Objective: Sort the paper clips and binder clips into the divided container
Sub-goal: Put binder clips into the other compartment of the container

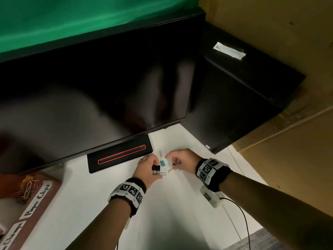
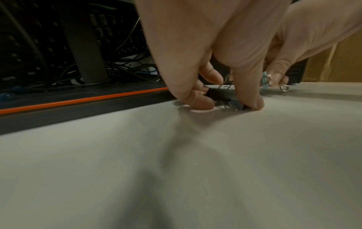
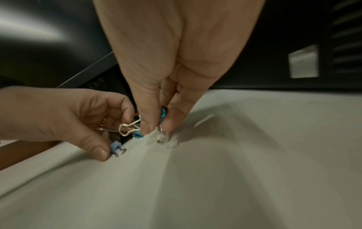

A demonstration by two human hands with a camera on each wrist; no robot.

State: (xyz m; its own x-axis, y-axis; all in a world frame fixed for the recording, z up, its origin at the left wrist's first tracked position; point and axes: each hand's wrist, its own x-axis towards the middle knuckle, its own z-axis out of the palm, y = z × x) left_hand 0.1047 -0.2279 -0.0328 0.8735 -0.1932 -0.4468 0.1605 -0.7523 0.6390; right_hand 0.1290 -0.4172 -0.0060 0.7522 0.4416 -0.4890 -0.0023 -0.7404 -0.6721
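The left hand (image 1: 148,168) pinches a black clip (image 1: 156,168) between thumb and fingers, low on the desk (image 1: 100,192), with a small blue clip (image 3: 115,147) at its thumb tip. The right hand (image 1: 182,162) pinches a teal clip (image 3: 163,113) by its body, wire handles (image 3: 161,136) hanging to the surface. Both hands seem to be gathering several clips at once, likely to save trips. More teal clips (image 1: 162,163) lie between the hands.

The container (image 1: 36,201) sits at eight o'clock from the hands, well apart, with paper clips (image 1: 28,184) in its section labelled "Paper Clips"; the neighbouring label is cut off. A monitor (image 1: 90,91) overhangs at twelve o'clock, its base (image 1: 119,156) just beside the left hand, which narrows the working room. A dark case (image 1: 243,91) stands at two o'clock.
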